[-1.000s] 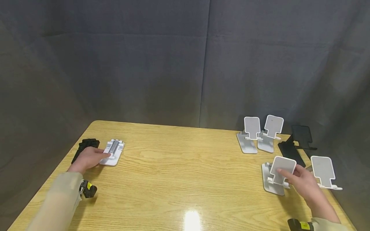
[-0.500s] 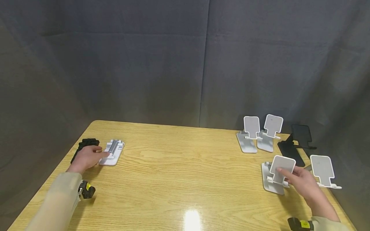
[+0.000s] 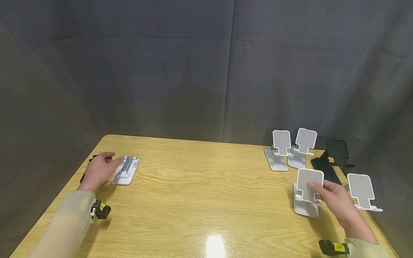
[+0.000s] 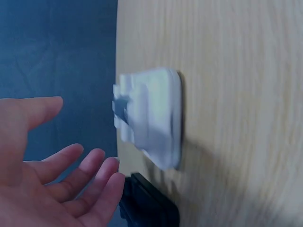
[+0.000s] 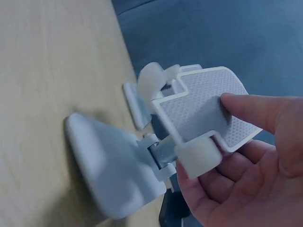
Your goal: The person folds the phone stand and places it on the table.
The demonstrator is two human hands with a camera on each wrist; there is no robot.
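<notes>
At the table's left, my left hand [image 3: 99, 170] hovers over a folded black phone stand [image 4: 147, 204], hiding most of it in the head view. Its fingers are spread and loosely bent, with nothing between them. Beside it a folded white phone stand [image 3: 131, 173] lies flat; in the left wrist view the hand is apart from it. On the right side, my right hand [image 3: 338, 200] pinches the grey-padded plate of an unfolded white phone stand [image 5: 203, 106], thumb on the front and fingers behind. That stand's base [image 5: 113, 165] rests on the table, the plate raised above it.
Two unfolded white stands, the left one [image 3: 281, 141] and the right one [image 3: 306, 139], stand at the back right. An unfolded black stand [image 3: 337, 152] is beside them. Another white stand [image 3: 360, 191] stands right of my right hand. A dark curtain [image 3: 180, 79] hangs behind the table [image 3: 200, 186].
My left hand has come off the folded white stand, moving slightly up and back. My right hand has shifted the held stand's plate up and left, turning it straighter over its base.
</notes>
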